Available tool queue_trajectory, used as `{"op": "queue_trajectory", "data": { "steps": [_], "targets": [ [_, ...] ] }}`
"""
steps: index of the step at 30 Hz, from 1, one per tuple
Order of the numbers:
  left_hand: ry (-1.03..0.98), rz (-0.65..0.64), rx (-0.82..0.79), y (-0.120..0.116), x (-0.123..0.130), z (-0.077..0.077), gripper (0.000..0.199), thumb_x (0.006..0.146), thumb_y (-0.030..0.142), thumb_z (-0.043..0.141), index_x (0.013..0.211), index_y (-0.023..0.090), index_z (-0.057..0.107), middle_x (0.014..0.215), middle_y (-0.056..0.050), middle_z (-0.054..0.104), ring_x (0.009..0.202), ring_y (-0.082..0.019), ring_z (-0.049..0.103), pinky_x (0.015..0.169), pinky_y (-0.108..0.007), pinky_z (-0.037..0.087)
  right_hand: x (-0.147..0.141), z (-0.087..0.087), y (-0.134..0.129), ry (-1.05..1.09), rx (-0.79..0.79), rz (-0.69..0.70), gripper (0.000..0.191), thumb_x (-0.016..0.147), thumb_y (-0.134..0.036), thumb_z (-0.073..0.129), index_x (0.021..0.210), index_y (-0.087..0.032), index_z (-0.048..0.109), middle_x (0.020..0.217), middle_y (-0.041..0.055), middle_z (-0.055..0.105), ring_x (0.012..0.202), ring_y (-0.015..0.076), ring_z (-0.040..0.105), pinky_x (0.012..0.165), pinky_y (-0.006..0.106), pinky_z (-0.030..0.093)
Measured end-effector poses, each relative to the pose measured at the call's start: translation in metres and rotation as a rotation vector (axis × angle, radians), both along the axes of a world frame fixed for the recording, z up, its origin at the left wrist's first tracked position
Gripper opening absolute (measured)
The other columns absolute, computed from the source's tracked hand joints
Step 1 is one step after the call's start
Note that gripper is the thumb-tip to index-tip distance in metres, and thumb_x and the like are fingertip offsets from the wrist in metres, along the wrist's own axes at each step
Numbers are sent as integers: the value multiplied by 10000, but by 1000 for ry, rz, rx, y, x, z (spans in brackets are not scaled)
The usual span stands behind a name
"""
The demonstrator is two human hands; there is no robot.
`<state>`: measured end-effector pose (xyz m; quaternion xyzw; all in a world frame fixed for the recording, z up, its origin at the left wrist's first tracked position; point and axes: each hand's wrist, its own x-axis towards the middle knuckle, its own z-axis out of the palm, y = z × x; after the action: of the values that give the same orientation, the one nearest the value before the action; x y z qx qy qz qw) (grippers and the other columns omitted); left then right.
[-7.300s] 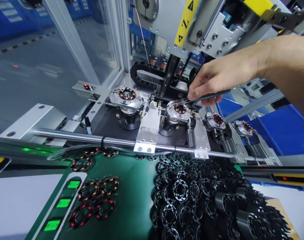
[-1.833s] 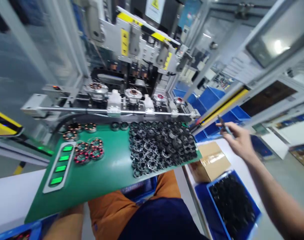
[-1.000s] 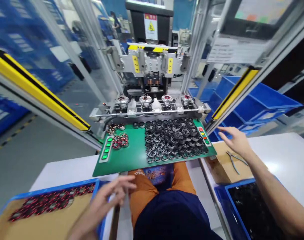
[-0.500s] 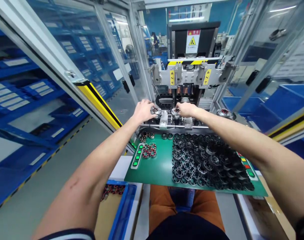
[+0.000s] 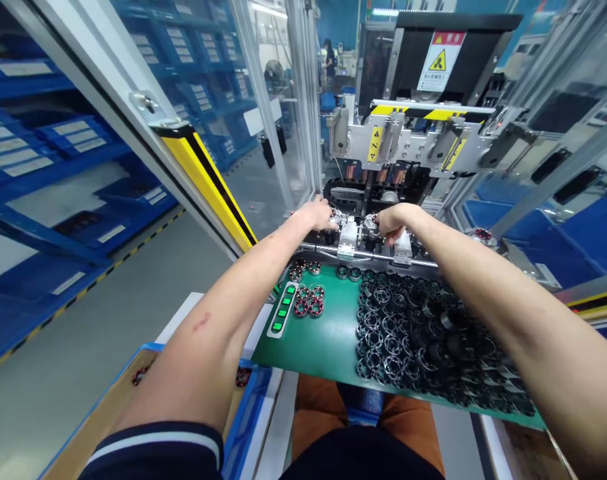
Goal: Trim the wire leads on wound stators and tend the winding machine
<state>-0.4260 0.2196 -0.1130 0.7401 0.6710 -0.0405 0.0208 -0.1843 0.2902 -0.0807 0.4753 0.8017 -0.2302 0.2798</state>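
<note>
At the machine's left round fixture [image 5: 335, 217] is my left hand [image 5: 321, 213], its fingers around the fixture's edge; what they grip, if anything, is too small to tell. My right hand [image 5: 394, 221] reaches down at the second round fixture [image 5: 371, 225], fingers bent and partly hidden beneath the hand. Nearer to me lies a green board [image 5: 333, 343]. On it sit several copper-wound rings [image 5: 316, 307] at the left and a large pile of dark metal rings [image 5: 393, 345] at the right.
Above the hands hangs a metal machine head [image 5: 413, 143] with yellow warning labels. A third round fixture [image 5: 482, 236] is at the right. A yellow-black post [image 5: 208, 187] stands left. A blue-edged tray [image 5: 243, 427] holds wound rings. A person [image 5: 329, 60] stands far behind.
The view has turned, so the machine appears larger and tilted. My right hand has bent further down at its fixture, with its fingers curled under. My left hand stays at the left fixture.
</note>
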Motion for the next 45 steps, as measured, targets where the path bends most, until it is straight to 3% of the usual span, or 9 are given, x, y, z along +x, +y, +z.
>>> {"op": "queue_trajectory", "data": {
  "steps": [5, 9, 15, 18, 28, 33, 38, 41, 45],
  "targets": [
    [-33, -5, 102, -16, -2, 46, 708, 1027, 630, 639, 1361, 21, 780, 1571, -288, 552, 1532, -510, 441, 1269, -633, 444, 7, 37, -8, 67, 54, -6, 372, 1149, -280, 558, 1387, -11, 657, 878, 101, 805, 777, 175, 780, 846, 324, 661],
    [-54, -158, 243, -75, -3, 70, 548, 1119, 519, 499, 1167, 76, 819, 1301, -189, 659, 1352, -390, 567, 1213, -554, 471, 13, 58, -44, 218, 158, 131, 384, 1172, -322, 455, 1403, -114, 681, 862, 88, 811, 689, 206, 759, 781, 367, 648],
    [-133, -377, -163, -180, 43, 10, 263, 1070, 409, 682, 1011, 222, 858, 1193, -87, 764, 1194, -274, 652, 1082, -395, 521, 10, 23, -153, 138, 22, 691, 234, 1070, -331, 683, 1221, -262, 847, 913, 18, 828, 818, 201, 771, 895, 360, 592],
    [-77, -339, -181, -197, 70, -32, 194, 1017, 376, 779, 964, 196, 825, 1211, -117, 760, 1259, -299, 632, 1093, -435, 536, 2, -11, -181, 52, 82, 736, 173, 948, -258, 817, 1097, -201, 881, 1060, 101, 841, 1015, 274, 785, 948, 375, 588],
    [-71, -204, -143, -194, 75, -67, 203, 945, 347, 797, 1038, 181, 869, 1191, -165, 753, 1300, -363, 650, 1107, -495, 556, 7, -48, -185, 77, 209, 635, 418, 989, -143, 678, 1354, -248, 854, 1420, 165, 774, 1335, 375, 738, 1090, 474, 616],
    [-144, -196, -112, -195, 68, -35, 398, 936, 435, 819, 1272, 225, 855, 1264, -138, 764, 1226, -343, 704, 1053, -469, 572, 57, 11, -145, 232, 242, 626, 506, 1050, -209, 689, 1552, -255, 739, 1523, 75, 748, 1387, 294, 708, 1245, 438, 545],
    [-262, -287, 89, -153, 106, 24, 410, 1035, 496, 731, 1356, 250, 800, 1326, -84, 740, 1277, -281, 681, 1131, -425, 533, 168, 80, -40, 251, 504, 311, 462, 1079, -368, 719, 1506, -193, 755, 1272, 75, 819, 1120, 239, 786, 1177, 498, 562],
    [-274, -334, 250, -102, 155, 47, 384, 1032, 504, 747, 1315, 253, 811, 1317, -93, 724, 1298, -310, 639, 1141, -463, 519, 239, 82, 13, 80, 548, 50, 557, 1141, -389, 507, 1504, -16, 705, 1075, 105, 816, 971, 182, 803, 1037, 399, 559],
    [-184, -332, 317, -26, 223, 45, 412, 1015, 445, 782, 1366, 231, 804, 1425, -136, 685, 1398, -362, 568, 1199, -516, 484, 293, 42, 33, 78, 405, -265, 559, 1059, -218, 716, 1593, -87, 615, 978, 99, 835, 715, 164, 777, 801, 327, 645]
  ]
}}
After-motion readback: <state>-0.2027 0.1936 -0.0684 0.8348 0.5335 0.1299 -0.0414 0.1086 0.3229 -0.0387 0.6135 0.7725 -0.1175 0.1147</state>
